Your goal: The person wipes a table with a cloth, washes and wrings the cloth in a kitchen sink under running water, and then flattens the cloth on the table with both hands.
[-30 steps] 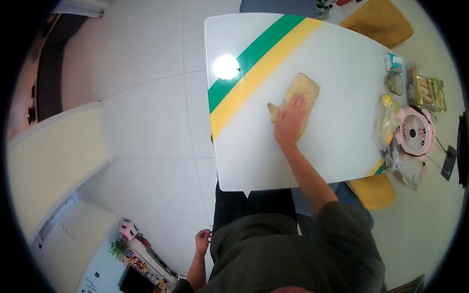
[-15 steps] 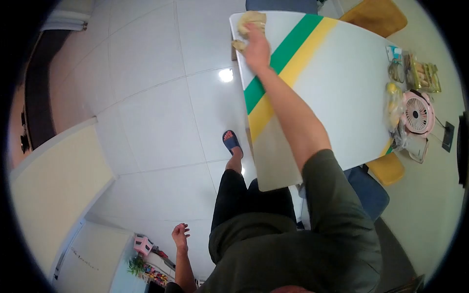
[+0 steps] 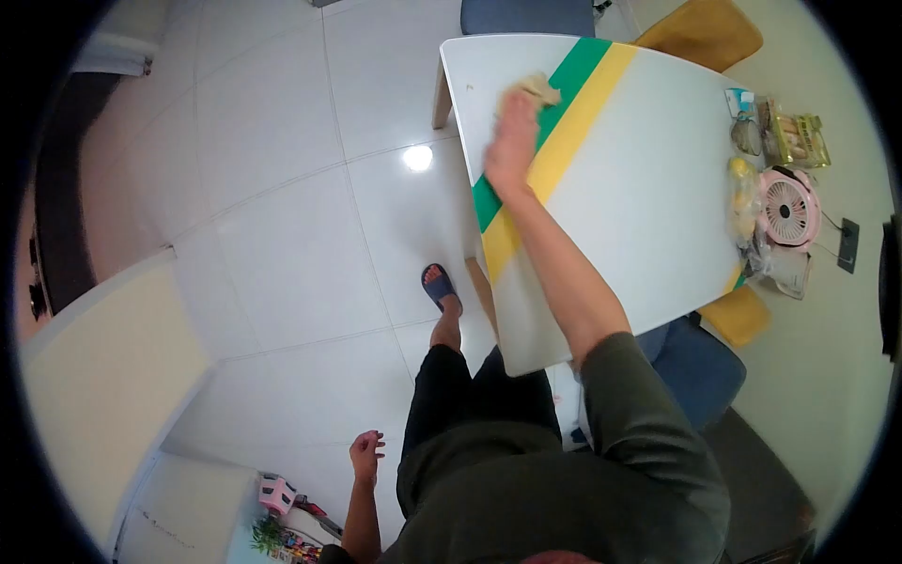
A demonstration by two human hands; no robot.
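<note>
My right hand (image 3: pixel 513 141) lies over the table (image 3: pixel 639 188), pressed on a tan cloth (image 3: pixel 536 89) that rests by the green stripe near the far left corner. The hand is a little blurred, and part of the cloth is hidden beneath it. Down at the lower left, my left hand (image 3: pixel 366 457) hangs beside my body over the floor, its fingers loosely bent and apart, with nothing in them.
A pink fan (image 3: pixel 789 209), a bag of yellow fruit (image 3: pixel 742 197) and a packet of food (image 3: pixel 801 141) stand along the table's right side. Blue chairs (image 3: pixel 700 371) and yellow chairs (image 3: pixel 700 33) surround the table. White tiles (image 3: pixel 282 273) cover the floor.
My right hand and the cloth have moved from the far left corner inward, right and nearer, onto the green stripe. My left hand stays low, shifted slightly right in view.
</note>
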